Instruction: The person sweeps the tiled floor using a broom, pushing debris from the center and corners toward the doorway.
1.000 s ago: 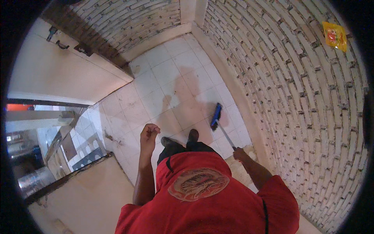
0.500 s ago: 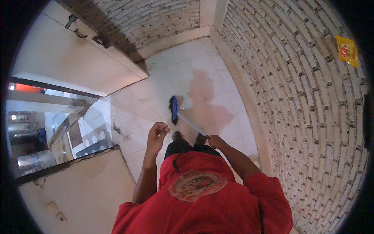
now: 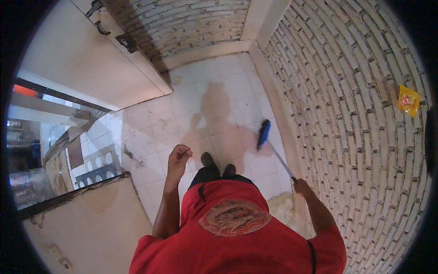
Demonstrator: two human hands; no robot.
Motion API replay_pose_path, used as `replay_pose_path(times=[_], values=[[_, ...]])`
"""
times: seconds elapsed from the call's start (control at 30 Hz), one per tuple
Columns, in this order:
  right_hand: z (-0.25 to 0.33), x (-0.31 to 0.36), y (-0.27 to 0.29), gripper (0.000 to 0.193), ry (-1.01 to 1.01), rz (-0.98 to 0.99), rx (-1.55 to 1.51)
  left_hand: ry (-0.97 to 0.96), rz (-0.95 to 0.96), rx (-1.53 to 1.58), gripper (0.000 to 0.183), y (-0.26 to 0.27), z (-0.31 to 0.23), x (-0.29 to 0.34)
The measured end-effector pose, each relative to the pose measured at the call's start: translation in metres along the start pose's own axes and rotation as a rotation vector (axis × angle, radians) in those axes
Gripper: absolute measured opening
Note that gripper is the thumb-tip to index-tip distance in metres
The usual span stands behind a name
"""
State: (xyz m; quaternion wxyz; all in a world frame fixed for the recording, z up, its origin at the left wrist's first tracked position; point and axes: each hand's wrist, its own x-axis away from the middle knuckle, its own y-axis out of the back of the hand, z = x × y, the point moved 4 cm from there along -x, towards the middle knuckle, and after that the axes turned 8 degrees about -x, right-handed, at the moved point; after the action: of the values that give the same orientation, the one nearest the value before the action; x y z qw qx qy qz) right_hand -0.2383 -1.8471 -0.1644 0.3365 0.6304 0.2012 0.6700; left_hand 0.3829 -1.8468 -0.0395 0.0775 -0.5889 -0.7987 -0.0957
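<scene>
The slim long-handled broom (image 3: 278,156), with its grey tubular shaft, narrow blue head (image 3: 265,132) and dark bristles, is slanting over the white square-tiled floor (image 3: 159,119), its head sitting near the floor's right edge, well short of the far right corner. Whether those bristles are pressing on the tiles or hovering just above, I'm not able to tell! It's looking like a light one, this: a stiff shaft that shouldn't be bending much, a smooth one that may be slipping in a damp palm, nothing fragile about it. The sensible hold is lying at the dark end of the shaft, away from the head, and that's just where the bare right hand (image 3: 301,186) is clasping, fingers wrapping round it, out toward the rough cream brick wall (image 3: 346,137). Over on the other side, the bare left hand (image 3: 179,156) is hovering left of the dark shoes (image 3: 207,159), well apart from the broom, fingers curling loosely toward the thumb. Nothing is showing in it, but whether the fingertips are meeting the thumb, I'm not able to tell
</scene>
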Motion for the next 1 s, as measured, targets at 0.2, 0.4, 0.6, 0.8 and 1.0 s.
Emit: replay_pose_path(times=[0.2, 0.4, 0.6, 0.8, 1.0], values=[[0.048, -0.146, -0.044, 0.010, 0.177, 0.163, 0.277, 0.028, -0.059, -0.159, 0.006, 0.043, -0.025, -0.012], [0.177, -0.167, -0.072, 0.010, 0.537, 0.298, 0.380, 0.032, -0.114, -0.029, 0.006, 0.073, -0.002, -0.028], [0.280, -0.123, -0.036, 0.030, 0.239, 0.174, -0.109, 0.003, 0.007, 0.017, 0.008, 0.043, -0.022, -0.075], [0.244, -0.054, 0.025, 0.029, 0.122, 0.225, -0.156, -0.042, 0.059, 0.039, 0.006, 0.023, -0.016, -0.117], [0.068, -0.093, 0.061, 0.020, 0.026, 0.094, -0.112, -0.014, 0.064, 0.061, 0.006, -0.017, -0.024, -0.138]])
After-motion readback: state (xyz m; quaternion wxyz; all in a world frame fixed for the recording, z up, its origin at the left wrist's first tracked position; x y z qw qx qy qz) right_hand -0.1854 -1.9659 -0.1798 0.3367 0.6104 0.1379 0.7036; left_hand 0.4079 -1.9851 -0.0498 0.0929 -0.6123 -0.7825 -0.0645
